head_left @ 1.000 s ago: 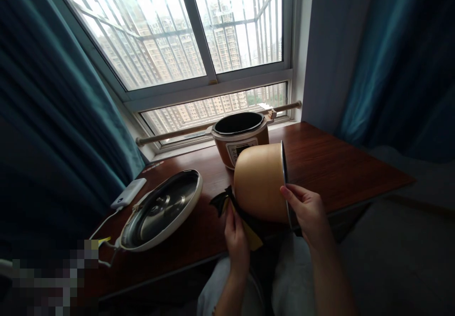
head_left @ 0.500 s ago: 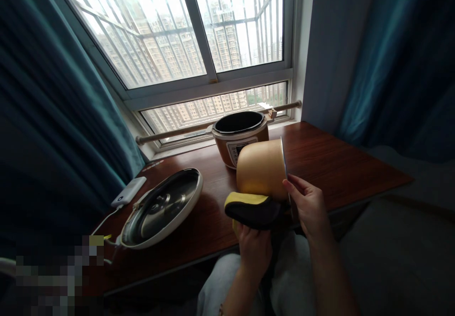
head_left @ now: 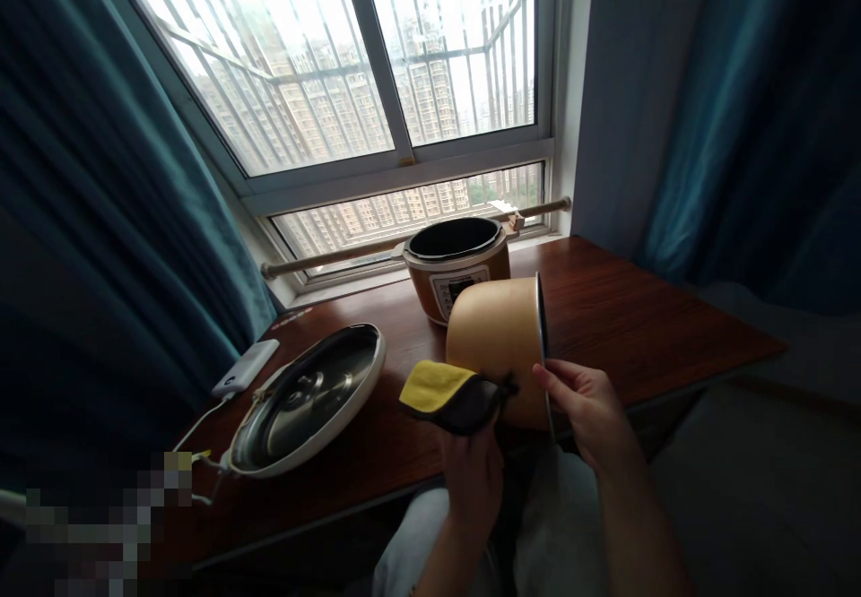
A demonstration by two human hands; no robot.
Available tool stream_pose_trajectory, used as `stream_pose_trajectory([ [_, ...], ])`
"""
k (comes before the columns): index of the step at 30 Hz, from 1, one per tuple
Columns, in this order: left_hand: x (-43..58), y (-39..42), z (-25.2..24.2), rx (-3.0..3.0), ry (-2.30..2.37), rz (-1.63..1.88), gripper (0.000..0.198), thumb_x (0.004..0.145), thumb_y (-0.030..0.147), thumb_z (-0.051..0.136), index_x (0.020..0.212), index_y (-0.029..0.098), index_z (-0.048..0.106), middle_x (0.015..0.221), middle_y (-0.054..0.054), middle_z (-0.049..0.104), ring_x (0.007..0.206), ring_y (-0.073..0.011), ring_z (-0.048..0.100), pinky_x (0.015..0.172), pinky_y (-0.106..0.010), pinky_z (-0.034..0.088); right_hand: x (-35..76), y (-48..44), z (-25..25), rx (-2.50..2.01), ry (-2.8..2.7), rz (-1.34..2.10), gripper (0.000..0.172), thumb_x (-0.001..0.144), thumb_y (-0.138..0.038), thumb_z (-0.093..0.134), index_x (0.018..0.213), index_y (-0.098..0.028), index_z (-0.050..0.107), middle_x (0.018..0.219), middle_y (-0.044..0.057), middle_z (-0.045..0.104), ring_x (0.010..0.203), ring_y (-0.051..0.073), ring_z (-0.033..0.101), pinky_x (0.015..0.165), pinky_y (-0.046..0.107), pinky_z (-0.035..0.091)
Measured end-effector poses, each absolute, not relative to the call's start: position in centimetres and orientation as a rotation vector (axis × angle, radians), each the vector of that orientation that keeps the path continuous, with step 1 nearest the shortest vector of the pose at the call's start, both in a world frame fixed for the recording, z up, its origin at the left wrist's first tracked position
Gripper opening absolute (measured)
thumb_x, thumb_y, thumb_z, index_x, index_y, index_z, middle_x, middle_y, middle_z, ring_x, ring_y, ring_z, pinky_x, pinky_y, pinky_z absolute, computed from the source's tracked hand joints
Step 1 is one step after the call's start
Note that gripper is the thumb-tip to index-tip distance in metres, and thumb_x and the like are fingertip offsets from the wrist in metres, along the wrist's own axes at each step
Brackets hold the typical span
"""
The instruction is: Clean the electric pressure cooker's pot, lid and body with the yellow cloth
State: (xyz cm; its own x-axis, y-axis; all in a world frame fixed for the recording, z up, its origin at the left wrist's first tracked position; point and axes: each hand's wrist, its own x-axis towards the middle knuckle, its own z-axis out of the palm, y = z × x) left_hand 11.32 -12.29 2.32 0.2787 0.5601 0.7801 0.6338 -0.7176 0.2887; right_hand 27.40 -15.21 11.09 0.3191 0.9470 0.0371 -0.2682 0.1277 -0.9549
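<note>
My right hand pinches the rim of a gold inner pot, which lies tipped on its side with its mouth facing right. In my left hand is a yellow and dark grey cloth, held just in front of the pot's lower side. Whether the cloth touches the pot I cannot tell. Behind the pot stands the pressure cooker body, uncovered, with a control panel on its front. The cooker's lid lies on the left, its dark metal inside turned up.
A brown wooden table carries these things. At its left sits a white power bank with a white cable. Behind are a barred window, a rail and blue curtains.
The cloth has moved left and away from the pot's underside, showing more yellow. The pot has shifted slightly lower in view, with my right hand still on its rim.
</note>
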Motion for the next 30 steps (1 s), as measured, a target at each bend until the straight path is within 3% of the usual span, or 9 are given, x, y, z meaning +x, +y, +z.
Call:
stream_pose_trajectory([
  [3, 11.5, -13.1, 2.4, -2.443, -0.792, -1.224, 0.037, 0.079, 0.016, 0.046, 0.110, 0.028, 0.064, 0.095, -0.007, 0.070, 0.087, -0.0237, 0.065, 0.077, -0.038, 0.052, 27.1, -15.4, 11.2, -1.111, -0.778, 0.991, 0.040, 0.064, -0.046, 0.074, 0.087, -0.014, 0.073, 0.062, 0.001, 0.065, 0.056, 0.015, 0.056, 0.052, 0.024, 0.042],
  [6, 11.4, -13.2, 2.0, -2.464, -0.787, -1.180, 0.036, 0.080, 0.016, 0.044, 0.108, 0.025, 0.065, 0.088, -0.008, 0.071, 0.082, -0.0229, 0.066, 0.073, -0.036, 0.053, 26.8, -15.3, 11.3, -1.115, -0.698, 0.950, 0.041, 0.060, -0.045, 0.077, 0.086, -0.014, 0.073, 0.062, 0.001, 0.065, 0.057, 0.015, 0.056, 0.052, 0.024, 0.043],
  [9, 11.2, -12.7, 1.6, -2.455, -1.113, -1.445, 0.036, 0.084, 0.016, 0.043, 0.113, 0.025, 0.062, 0.102, -0.006, 0.069, 0.095, -0.0227, 0.063, 0.085, -0.038, 0.049, 26.7, -15.0, 11.4, -1.062, -0.601, 0.992, 0.045, 0.055, -0.043, 0.080, 0.088, -0.015, 0.073, 0.069, 0.004, 0.069, 0.063, 0.019, 0.062, 0.057, 0.027, 0.047],
  [13, 11.2, -12.1, 2.3, -2.385, -1.605, -1.957, 0.041, 0.091, 0.020, 0.038, 0.130, 0.022, 0.047, 0.132, -0.005, 0.053, 0.124, -0.0179, 0.045, 0.102, -0.033, 0.037, 26.8, -15.4, 12.1, -0.937, -0.650, 1.158, 0.053, 0.053, -0.040, 0.082, 0.098, -0.017, 0.070, 0.087, 0.008, 0.071, 0.083, 0.024, 0.066, 0.076, 0.034, 0.052],
  [16, 11.3, -12.1, 2.8, -2.425, -1.696, -2.093, 0.041, 0.092, 0.022, 0.037, 0.132, 0.023, 0.045, 0.137, -0.003, 0.047, 0.128, -0.0162, 0.039, 0.106, -0.030, 0.033, 26.9, -16.1, 12.7, -0.973, -0.820, 1.308, 0.054, 0.049, -0.038, 0.084, 0.097, -0.016, 0.070, 0.093, 0.010, 0.070, 0.089, 0.026, 0.065, 0.084, 0.039, 0.050],
  [20, 11.3, -12.5, 2.5, -2.525, -1.360, -1.787, 0.040, 0.087, 0.018, 0.043, 0.125, 0.026, 0.053, 0.128, -0.005, 0.055, 0.120, -0.0216, 0.048, 0.100, -0.038, 0.040, 27.0, -16.5, 12.8, -0.998, -0.950, 1.379, 0.048, 0.058, -0.048, 0.077, 0.092, -0.014, 0.072, 0.087, 0.009, 0.071, 0.083, 0.025, 0.066, 0.082, 0.039, 0.050],
  [23, 11.7, -13.2, 2.3, -2.542, -0.995, -1.430, 0.035, 0.082, 0.016, 0.045, 0.109, 0.027, 0.064, 0.103, -0.006, 0.069, 0.095, -0.0236, 0.062, 0.080, -0.038, 0.049, 27.2, -16.1, 12.3, -1.001, -0.946, 1.277, 0.045, 0.063, -0.051, 0.073, 0.092, -0.016, 0.072, 0.086, 0.007, 0.071, 0.080, 0.023, 0.065, 0.078, 0.034, 0.051],
  [26, 12.2, -13.7, 2.4, -2.565, -0.865, -1.287, 0.035, 0.082, 0.014, 0.040, 0.099, 0.025, 0.068, 0.079, -0.006, 0.070, 0.075, -0.0216, 0.064, 0.068, -0.036, 0.051, 27.5, -15.5, 11.5, -1.052, -0.858, 1.138, 0.043, 0.065, -0.049, 0.073, 0.093, -0.016, 0.072, 0.081, 0.004, 0.071, 0.076, 0.021, 0.064, 0.072, 0.030, 0.051],
  [30, 11.9, -13.0, 2.1, -2.552, -1.089, -1.364, 0.039, 0.084, 0.014, 0.042, 0.116, 0.025, 0.060, 0.109, -0.008, 0.066, 0.105, -0.0263, 0.057, 0.088, -0.045, 0.046, 27.8, -15.1, 10.9, -1.099, -0.709, 1.037, 0.047, 0.063, -0.047, 0.074, 0.097, -0.014, 0.070, 0.078, 0.005, 0.070, 0.074, 0.021, 0.064, 0.070, 0.030, 0.051],
])
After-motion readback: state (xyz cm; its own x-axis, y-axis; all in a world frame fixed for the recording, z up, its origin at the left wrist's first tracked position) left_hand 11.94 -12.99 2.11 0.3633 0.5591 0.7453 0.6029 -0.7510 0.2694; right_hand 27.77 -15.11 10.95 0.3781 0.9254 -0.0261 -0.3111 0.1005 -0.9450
